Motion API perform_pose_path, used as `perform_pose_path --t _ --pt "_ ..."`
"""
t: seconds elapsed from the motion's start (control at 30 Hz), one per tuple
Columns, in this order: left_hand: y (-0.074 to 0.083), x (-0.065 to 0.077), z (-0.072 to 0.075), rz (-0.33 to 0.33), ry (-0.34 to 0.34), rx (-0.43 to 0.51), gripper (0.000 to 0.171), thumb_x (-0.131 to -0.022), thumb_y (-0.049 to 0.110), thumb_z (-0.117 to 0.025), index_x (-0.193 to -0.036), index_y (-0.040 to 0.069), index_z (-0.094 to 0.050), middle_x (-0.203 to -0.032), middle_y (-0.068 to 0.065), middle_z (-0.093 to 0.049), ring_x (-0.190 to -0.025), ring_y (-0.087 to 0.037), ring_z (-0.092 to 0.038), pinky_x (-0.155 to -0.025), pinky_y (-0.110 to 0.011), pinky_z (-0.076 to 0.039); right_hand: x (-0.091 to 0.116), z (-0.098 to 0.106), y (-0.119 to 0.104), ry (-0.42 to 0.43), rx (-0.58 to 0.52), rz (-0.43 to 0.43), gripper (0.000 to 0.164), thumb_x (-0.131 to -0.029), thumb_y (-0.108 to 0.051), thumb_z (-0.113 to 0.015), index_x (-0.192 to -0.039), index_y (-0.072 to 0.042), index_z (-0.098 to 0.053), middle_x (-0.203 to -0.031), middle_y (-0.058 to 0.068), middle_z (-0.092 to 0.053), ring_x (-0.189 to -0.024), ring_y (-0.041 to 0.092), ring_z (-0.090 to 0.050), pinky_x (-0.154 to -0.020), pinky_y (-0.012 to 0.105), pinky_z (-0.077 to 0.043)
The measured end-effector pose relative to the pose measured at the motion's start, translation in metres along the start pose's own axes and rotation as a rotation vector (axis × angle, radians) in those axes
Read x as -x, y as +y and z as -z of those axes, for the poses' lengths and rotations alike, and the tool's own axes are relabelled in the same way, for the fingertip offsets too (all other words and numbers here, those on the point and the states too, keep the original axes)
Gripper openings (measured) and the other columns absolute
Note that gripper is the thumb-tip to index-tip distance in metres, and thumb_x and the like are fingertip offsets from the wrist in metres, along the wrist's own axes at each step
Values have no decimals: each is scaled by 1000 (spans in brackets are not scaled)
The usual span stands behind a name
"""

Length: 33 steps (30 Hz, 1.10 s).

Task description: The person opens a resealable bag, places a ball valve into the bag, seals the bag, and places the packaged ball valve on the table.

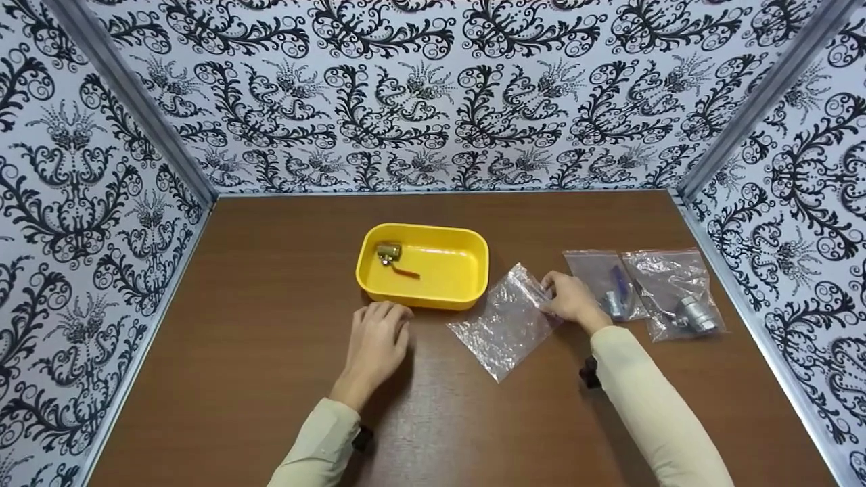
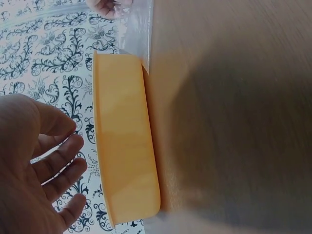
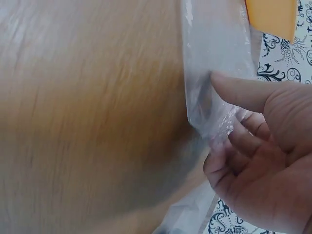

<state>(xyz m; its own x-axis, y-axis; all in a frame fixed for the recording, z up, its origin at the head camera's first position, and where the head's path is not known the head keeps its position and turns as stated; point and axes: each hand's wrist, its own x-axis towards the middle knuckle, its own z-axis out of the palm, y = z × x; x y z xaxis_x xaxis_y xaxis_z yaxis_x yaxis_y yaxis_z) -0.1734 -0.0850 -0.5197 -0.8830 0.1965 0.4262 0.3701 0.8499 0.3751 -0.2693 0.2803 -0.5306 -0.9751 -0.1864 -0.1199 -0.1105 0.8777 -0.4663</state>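
My right hand (image 1: 570,296) holds the upper right edge of a clear zip bag (image 1: 504,328) lying on the table, with nothing visible inside. In the right wrist view the thumb lies on the film (image 3: 217,39) and the fingers curl at its edge. My left hand (image 1: 379,338) is at the front wall of a yellow tray (image 1: 423,301), its fingers loosely bent and holding nothing. The left wrist view shows a gap between those fingers and the tray wall (image 2: 124,136). Inside the tray, at its left, is a brass ball valve (image 1: 389,253) with a red lever.
Right of my right hand lies a zip bag (image 1: 595,264) with a metal fitting and a blue item. Beside it, another bag (image 1: 666,270) contains larger metal fittings. Patterned walls (image 1: 433,101) border the brown table (image 1: 257,284) at the back and both sides.
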Motion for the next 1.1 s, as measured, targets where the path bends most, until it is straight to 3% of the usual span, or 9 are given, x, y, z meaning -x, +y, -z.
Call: perform_pose_path --t 0.13,0.3,0.43,0.63,0.87,1.1 --pt "0 0 0 -2 2 1 10 -87 12 -66 -95 17 -67 -94 1 -67 -100 -25 -61 -95 -46 -42 6 3 2 -26 -27 41 26 -77 -17 -78 -95 -4 -65 -84 10 -69 -75 21 -61 -69 35 -46" --pt "2 0 1 -9 3 -2 10 -87 12 -66 -95 18 -67 -93 1 -67 -100 -24 -61 -94 -46 -42 19 9 3 -28 -29 83 22 -82 -26 -75 -89 -5 -71 -81 9 -70 -72 18 -59 -67 35 -46" --pt "5 0 2 -9 -16 -1 9 -89 14 -64 -96 19 -66 -94 2 -67 -101 -23 -61 -96 -46 -42 29 14 2 -61 -61 123 17 -84 -19 -72 -90 -3 -72 -82 11 -72 -73 18 -60 -70 36 -49" --pt "11 -2 4 -17 -26 16 9 -90 15 -64 -96 20 -66 -96 4 -66 -101 -21 -60 -96 -45 -41 40 17 0 -135 -78 173 17 -79 -6 -72 -94 3 -73 -85 15 -74 -74 20 -65 -73 38 -53" --pt "21 -2 5 -69 11 43 11 -87 11 -66 -95 18 -67 -94 4 -67 -99 -21 -61 -93 -44 -43 43 10 -20 -124 -145 242 14 -81 -18 -76 -90 -7 -75 -85 6 -75 -76 14 -66 -73 30 -53" --pt "36 -1 9 -112 22 74 12 -86 11 -66 -95 19 -67 -93 5 -66 -95 -19 -61 -91 -41 -46 44 -10 -51 -12 -214 334 13 -81 -24 -77 -83 -13 -73 -79 -1 -72 -71 6 -58 -69 26 -49"
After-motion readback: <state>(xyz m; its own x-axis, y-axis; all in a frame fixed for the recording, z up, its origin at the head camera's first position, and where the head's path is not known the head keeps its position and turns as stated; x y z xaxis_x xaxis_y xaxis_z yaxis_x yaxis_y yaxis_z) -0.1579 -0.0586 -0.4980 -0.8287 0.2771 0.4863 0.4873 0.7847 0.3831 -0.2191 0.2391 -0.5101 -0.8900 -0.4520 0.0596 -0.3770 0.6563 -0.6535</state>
